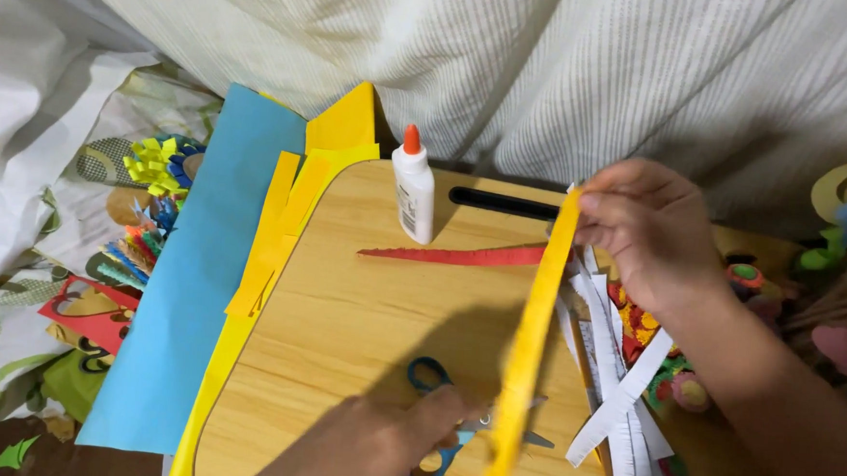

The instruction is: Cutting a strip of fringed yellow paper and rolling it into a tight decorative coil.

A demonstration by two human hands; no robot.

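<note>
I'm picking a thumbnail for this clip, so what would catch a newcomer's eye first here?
First, the long yellow paper strip slanting across the middle of the wooden board, pinched at its top by the right hand while the left hand works blue-handled scissors at its lower end. Next, the white glue bottle with an orange cap upright at the board's far edge, and the big blue paper sheet lying to the left.

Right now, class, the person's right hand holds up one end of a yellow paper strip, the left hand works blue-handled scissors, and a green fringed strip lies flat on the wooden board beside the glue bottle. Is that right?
Not quite. The fringed strip lying on the wooden board beside the glue bottle is red, not green, as the head view shows. The rest holds: the right hand pinches the yellow paper strip, and the left hand works the blue-handled scissors.
</note>
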